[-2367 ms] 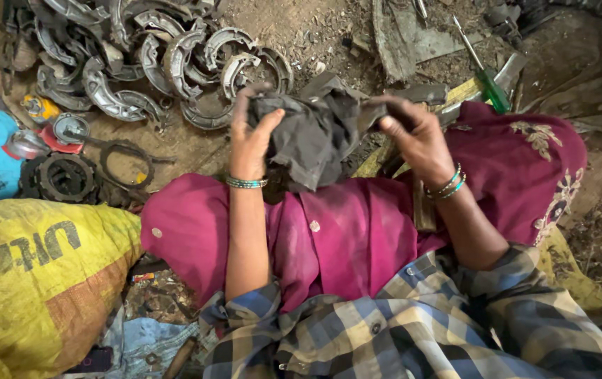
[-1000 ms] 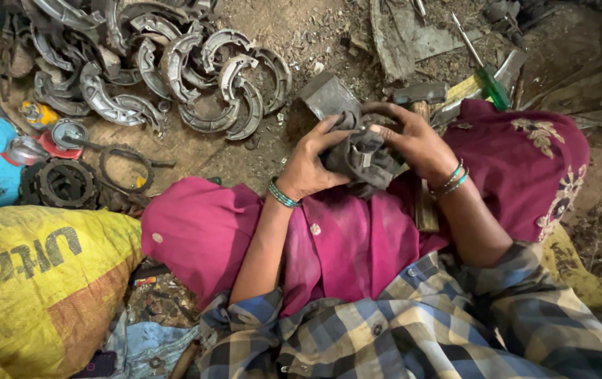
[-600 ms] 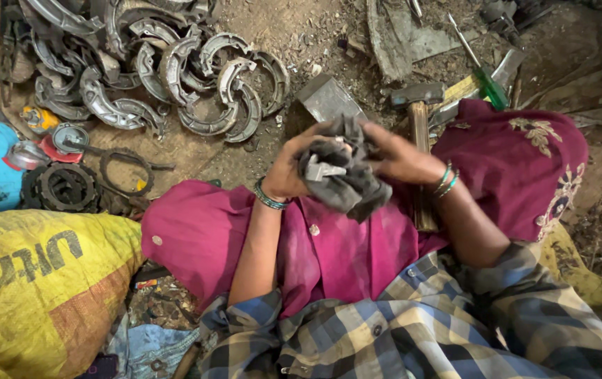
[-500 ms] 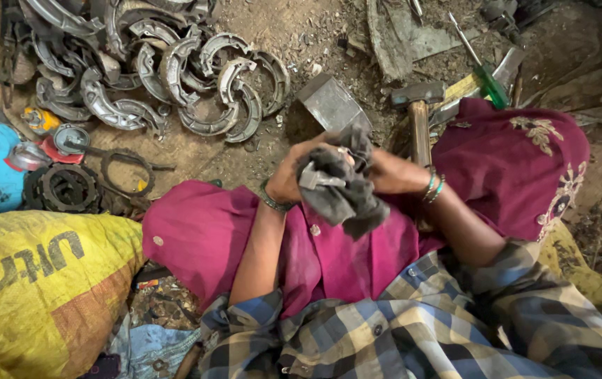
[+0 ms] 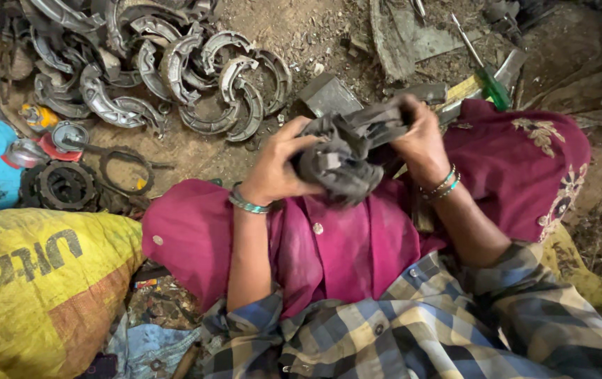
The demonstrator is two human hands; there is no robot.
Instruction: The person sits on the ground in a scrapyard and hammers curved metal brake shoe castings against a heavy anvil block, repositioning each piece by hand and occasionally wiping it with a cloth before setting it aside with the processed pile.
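Hands meet over the lap (image 5: 343, 260), which is draped in magenta cloth: the left hand (image 5: 276, 168) curls its fingers into a bunched dark rag (image 5: 336, 165), and the right hand (image 5: 420, 137) closes over the rag's far end, where a dark flat part (image 5: 378, 119) sticks out. Rag and part sit just above the lap, between both hands, with each hand gripping firmly. Beyond the lap a pile of curved brake shoes (image 5: 174, 70) lies on the dirt, a green screwdriver (image 5: 487, 70) rests past its right knee, and a yellow sack (image 5: 34, 281) lies beside its left.
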